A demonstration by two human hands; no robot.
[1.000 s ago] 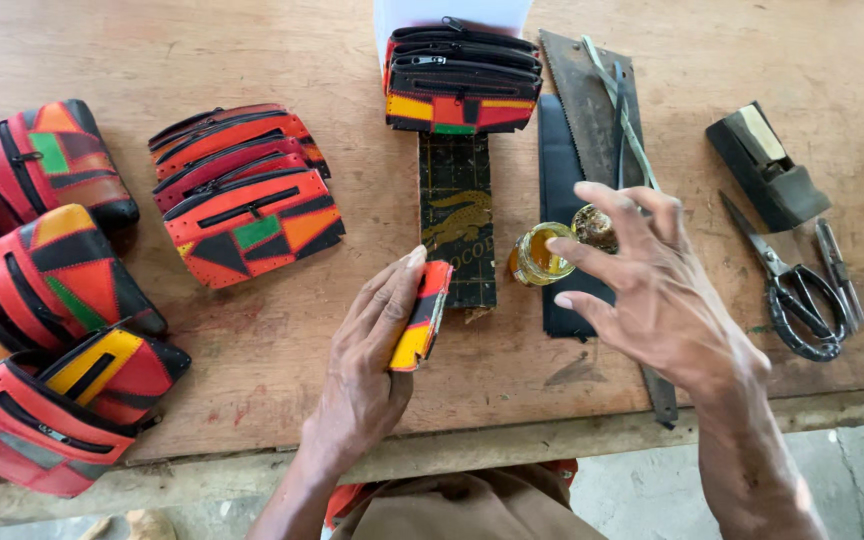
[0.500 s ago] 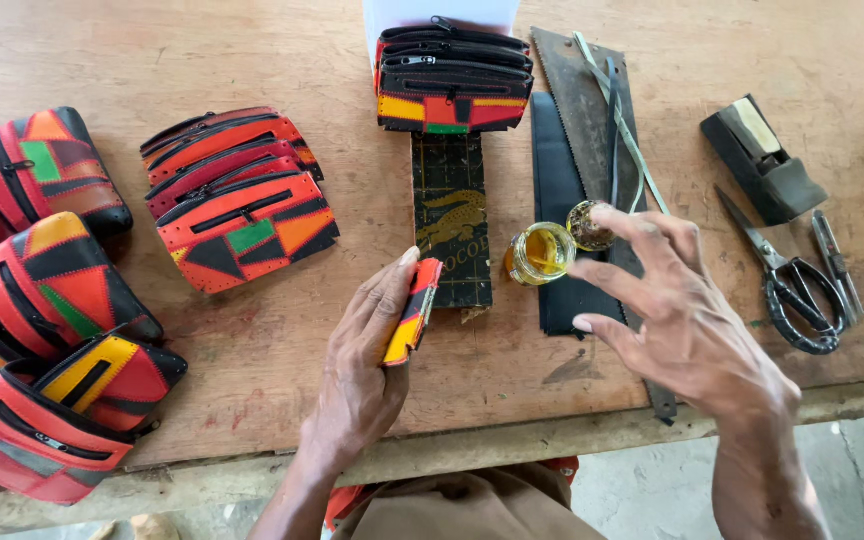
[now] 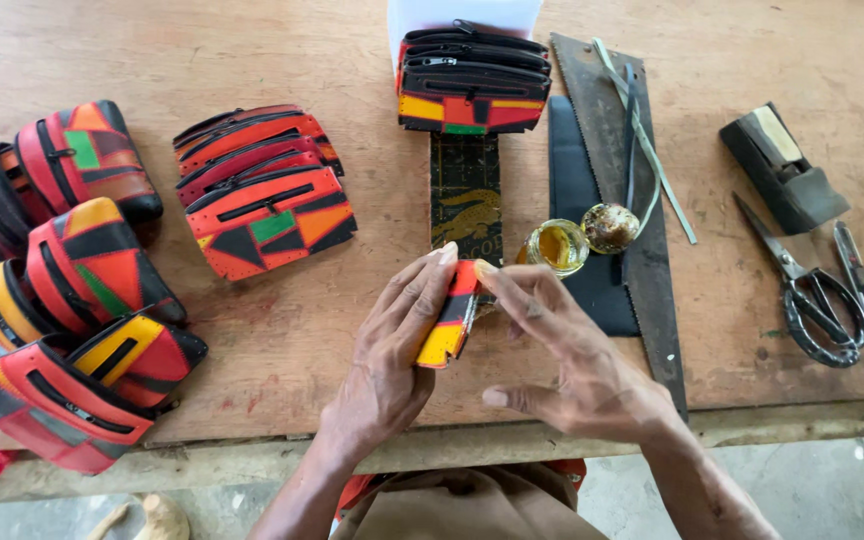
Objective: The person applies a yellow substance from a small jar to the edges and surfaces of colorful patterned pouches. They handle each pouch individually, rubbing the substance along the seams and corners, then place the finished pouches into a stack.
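Observation:
My left hand [image 3: 389, 362] grips a small red, yellow and black leather piece [image 3: 449, 322] above the wooden table [image 3: 282, 360]. My right hand [image 3: 572, 352] has its fingers spread, and its index fingertip rests on the top edge of that piece. Just beyond the hands stand a small open glass jar of yellow glue [image 3: 555, 245] and its lid [image 3: 610, 227], on a dark strip.
Stacks of colourful leather purses lie at the left [image 3: 62, 280], centre left [image 3: 264, 192] and top centre [image 3: 472, 82]. A saw blade [image 3: 624, 150], a dark block [image 3: 782, 170] and scissors [image 3: 814, 295] lie to the right. The table's front edge runs below my hands.
My right hand has come away from the glue jar, leftwards and nearer, and its index finger now touches the leather piece. My left hand kept holding the piece.

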